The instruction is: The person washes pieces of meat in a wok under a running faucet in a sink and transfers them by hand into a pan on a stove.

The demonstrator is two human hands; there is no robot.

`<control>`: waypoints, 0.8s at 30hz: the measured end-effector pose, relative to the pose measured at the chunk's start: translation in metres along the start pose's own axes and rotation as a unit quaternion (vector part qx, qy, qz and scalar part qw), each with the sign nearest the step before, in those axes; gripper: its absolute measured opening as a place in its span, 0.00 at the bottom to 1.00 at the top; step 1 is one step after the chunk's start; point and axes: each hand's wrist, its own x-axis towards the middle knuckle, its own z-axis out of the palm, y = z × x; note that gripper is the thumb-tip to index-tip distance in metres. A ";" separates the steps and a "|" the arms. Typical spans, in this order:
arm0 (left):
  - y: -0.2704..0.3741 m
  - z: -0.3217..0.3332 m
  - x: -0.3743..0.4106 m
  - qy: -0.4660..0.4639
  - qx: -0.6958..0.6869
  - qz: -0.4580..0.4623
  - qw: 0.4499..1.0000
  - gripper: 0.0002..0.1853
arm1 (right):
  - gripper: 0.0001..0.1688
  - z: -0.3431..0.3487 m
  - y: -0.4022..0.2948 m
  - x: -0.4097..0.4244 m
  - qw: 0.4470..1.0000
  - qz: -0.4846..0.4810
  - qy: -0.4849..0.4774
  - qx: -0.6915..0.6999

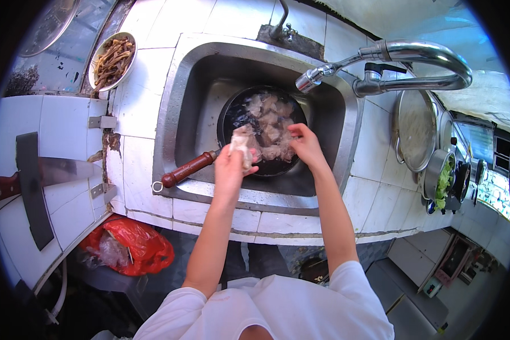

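A dark wok [238,108] with a wooden handle [189,169] sits in the stainless steel sink [204,97]. Water and several pieces of pale meat [272,123] fill much of it. My left hand [233,163] holds a piece of pale meat [242,146] above the near left part of the wok. On the wok's right side, my right hand [304,144] has its fingertips at the meat, thumb and fingers bent; whether they grip a piece is not clear.
A chrome faucet [429,83] reaches over the sink's right side. Left of the sink stand a bowl of brown strips [114,61] and a knife [68,171]. Rightward are a large lidded pot [416,127] and a pot with green leaves [444,180]. A red plastic bag [140,246] lies below left.
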 end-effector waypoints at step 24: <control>0.029 -0.015 -0.013 0.022 -0.066 0.013 0.997 0.18 | 0.18 0.010 -0.041 0.007 0.939 0.138 -0.041 0.311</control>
